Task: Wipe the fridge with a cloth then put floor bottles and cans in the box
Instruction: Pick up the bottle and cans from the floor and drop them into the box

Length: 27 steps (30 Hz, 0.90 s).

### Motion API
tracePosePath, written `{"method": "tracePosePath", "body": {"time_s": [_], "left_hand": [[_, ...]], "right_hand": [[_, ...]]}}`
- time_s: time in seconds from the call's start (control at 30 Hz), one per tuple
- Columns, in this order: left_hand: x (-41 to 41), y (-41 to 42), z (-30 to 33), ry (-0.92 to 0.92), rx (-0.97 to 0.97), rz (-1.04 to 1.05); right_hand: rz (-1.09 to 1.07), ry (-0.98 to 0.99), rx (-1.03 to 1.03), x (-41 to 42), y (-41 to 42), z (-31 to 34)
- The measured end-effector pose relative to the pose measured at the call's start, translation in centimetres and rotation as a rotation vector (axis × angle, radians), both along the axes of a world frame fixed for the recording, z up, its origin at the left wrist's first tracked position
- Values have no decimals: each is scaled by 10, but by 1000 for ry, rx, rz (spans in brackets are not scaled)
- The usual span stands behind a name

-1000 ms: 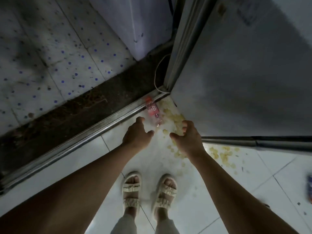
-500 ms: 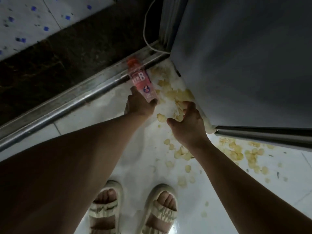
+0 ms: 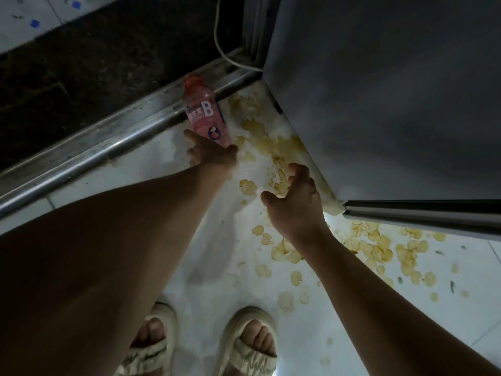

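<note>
Moved since prev. frame: left hand [image 3: 212, 156] now at base end of pink bottle [image 3: 206, 112], thumb one side, fingers the other; looks like it's closing round the base, but full grip not confirmed. Head cam dropped closer to floor.

Item 1, pink bottle: lying on its side just ahead of left hand, cap end resting against metal door track [image 3: 89, 156], label w/ big "B" facing up.

Item 2, right hand [image 3: 295, 204]: empty, fingers loosely spread, hovering over scattered chips [image 3: 374, 251], fridge [image 3: 379, 104] just to its right.

Item 3, box: not in view.

Task status (est.): bottle pickup under way; transfer to box not yet done.
</note>
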<state>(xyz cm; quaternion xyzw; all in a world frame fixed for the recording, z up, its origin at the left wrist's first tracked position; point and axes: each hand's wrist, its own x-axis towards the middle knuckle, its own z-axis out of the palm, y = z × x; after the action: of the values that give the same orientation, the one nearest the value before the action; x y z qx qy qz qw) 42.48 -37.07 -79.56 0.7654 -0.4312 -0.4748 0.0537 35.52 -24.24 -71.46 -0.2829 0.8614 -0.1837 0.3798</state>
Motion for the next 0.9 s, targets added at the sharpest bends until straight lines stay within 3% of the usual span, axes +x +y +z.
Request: {"method": "tracePosePath", "body": {"time_s": [0.57, 0.9], "left_hand": [[100, 82, 247, -93, 22, -304], [120, 149, 336, -71, -8, -543]], "right_hand": [[21, -49, 32, 52, 32, 200], [-130, -12, 9, 68, 110, 280]]}}
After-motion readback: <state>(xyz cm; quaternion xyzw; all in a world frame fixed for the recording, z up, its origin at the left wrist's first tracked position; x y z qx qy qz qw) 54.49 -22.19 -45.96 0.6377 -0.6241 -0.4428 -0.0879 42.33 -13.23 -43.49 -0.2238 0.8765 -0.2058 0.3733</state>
